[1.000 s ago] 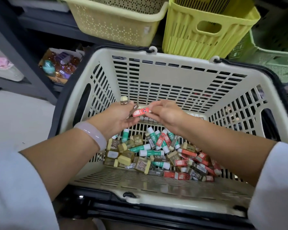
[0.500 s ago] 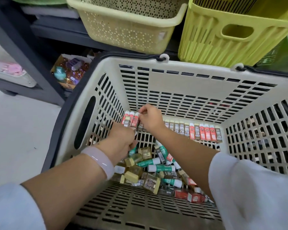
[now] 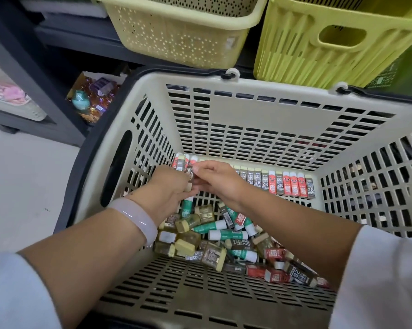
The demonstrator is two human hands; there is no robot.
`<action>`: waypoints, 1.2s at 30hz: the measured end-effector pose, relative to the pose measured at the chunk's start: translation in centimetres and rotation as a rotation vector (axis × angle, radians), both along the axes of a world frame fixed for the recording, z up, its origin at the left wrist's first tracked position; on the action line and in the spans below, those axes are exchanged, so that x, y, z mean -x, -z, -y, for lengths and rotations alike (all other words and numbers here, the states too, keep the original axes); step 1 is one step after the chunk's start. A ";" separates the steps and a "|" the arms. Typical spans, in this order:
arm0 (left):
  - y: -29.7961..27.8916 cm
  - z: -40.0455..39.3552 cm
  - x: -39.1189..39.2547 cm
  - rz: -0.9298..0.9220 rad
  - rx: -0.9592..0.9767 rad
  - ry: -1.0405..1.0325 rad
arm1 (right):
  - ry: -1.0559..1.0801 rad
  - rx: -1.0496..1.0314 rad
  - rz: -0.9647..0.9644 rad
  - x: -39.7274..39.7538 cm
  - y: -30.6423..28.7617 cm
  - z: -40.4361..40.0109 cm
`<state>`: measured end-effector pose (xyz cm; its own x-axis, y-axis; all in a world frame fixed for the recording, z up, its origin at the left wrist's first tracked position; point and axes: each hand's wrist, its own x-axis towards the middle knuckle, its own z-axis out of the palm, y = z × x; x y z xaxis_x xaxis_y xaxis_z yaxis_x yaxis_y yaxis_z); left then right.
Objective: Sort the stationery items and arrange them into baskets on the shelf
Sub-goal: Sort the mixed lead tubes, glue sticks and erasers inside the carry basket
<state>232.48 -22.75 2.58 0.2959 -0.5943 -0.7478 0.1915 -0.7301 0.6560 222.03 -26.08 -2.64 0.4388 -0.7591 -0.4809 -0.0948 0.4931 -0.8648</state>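
beige basket (image 3: 259, 124): both hands (image 3: 169, 186) crowd its far-left corner.

We cannot read what our left hand (image 3: 169, 186) grips — its curled fingers cover all but the tops of a few small packs (image 3: 181, 162). Our right hand (image 3: 214, 178) hides the near end of the standing row (image 3: 285, 184), and our right forearm covers part of the loose pile (image 3: 214, 236). The print on the packs is too small beyond "2B". The two yellow baskets (image 3: 319, 58) run off the top edge — their contents stay unseen.
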 end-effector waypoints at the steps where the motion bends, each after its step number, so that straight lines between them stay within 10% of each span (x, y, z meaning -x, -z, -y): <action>1: -0.2 -0.1 0.1 0.003 -0.003 0.004 | 0.014 0.007 0.003 0.1 -0.1 0.0; 10: 0.6 0.4 -0.9 -0.015 -0.051 0.070 | 0.380 -0.043 -0.183 0.5 1.4 0.8; 21: 0.9 0.5 -1.0 0.129 -0.048 0.099 | 0.125 0.280 -0.605 -2.1 2.9 1.2; 29: 0.7 0.6 -1.0 0.054 -0.015 0.078 | 0.011 0.003 -0.038 -0.3 0.3 0.3; 36: 0.5 0.5 -1.2 0.091 -0.002 0.094 | 0.176 -0.032 -0.079 0.1 0.6 0.6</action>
